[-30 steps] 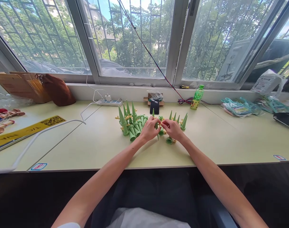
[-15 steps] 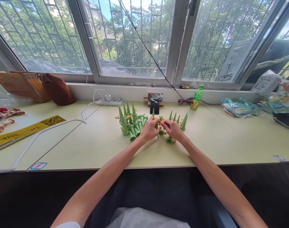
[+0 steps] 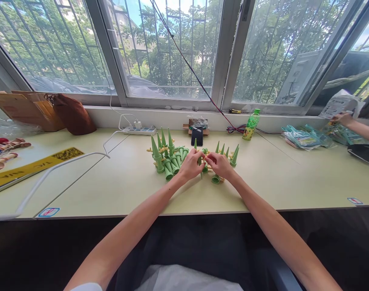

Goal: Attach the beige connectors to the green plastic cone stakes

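Note:
My left hand (image 3: 190, 165) is closed around a slim green plastic spike (image 3: 199, 161), one pointed end showing above the fingers and another below. Beside it, my right hand (image 3: 221, 165) pinches a small yellow-orange piece (image 3: 204, 158) against the spike; the fingertips hide most of that piece. Left of my hands stands a cluster of green cones (image 3: 157, 155), some upright and some lying, with yellow bits sticking out of them. More green cones (image 3: 234, 156) stand behind and to the right of my right hand. A hollow green cone (image 3: 215, 179) lies under my right wrist.
A phone (image 3: 197, 136) leans on a small box behind the cones. At the back are a green bottle (image 3: 251, 124) and a power strip (image 3: 140, 130). Bagged turquoise items (image 3: 307, 136) lie right, near another person's hand (image 3: 343, 118). A white cable (image 3: 66, 159) crosses the left side.
My hands hold almost the same pose at the spike. At the far right, the other person's hand has moved left and in over the white bag.

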`<state>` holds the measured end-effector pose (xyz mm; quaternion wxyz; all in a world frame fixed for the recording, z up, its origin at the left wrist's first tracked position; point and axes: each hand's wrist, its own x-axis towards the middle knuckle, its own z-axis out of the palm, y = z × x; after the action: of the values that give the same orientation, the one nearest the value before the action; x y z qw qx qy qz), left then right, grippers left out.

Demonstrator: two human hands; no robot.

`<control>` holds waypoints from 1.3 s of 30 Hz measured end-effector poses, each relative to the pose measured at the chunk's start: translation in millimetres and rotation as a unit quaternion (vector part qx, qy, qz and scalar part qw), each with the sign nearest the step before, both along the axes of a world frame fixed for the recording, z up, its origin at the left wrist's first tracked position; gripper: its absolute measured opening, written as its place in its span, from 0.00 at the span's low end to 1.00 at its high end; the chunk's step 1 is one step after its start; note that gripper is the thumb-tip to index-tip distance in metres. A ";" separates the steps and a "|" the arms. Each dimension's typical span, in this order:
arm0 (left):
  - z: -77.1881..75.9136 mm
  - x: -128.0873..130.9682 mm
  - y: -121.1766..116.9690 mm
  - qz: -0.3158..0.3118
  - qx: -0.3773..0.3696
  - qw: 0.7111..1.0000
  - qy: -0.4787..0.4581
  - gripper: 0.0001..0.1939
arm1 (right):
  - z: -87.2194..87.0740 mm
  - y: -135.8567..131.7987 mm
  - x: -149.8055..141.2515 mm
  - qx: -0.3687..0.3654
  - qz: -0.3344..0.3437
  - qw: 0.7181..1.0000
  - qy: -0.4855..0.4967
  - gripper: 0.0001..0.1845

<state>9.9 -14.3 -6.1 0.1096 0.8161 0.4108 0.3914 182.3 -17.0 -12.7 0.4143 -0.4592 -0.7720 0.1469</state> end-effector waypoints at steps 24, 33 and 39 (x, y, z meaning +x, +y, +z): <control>2.3 -0.2 -0.4 -0.010 -0.012 1.000 -0.006 0.07 | 1.5 -2.1 -0.6 -0.002 0.000 1.000 -0.001 0.15; 2.0 0.0 -1.0 -0.007 0.004 1.000 0.001 0.13 | 3.1 -2.5 -0.9 -0.010 0.004 1.000 -0.006 0.12; 1.0 0.3 0.2 -0.005 0.006 1.000 -0.007 0.17 | 2.8 -2.2 -1.0 -0.004 -0.009 1.000 -0.010 0.15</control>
<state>10.2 -14.0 -5.1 0.1088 0.8161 0.4038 0.3988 181.3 -19.1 -9.9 0.4056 -0.4691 -0.7715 0.1419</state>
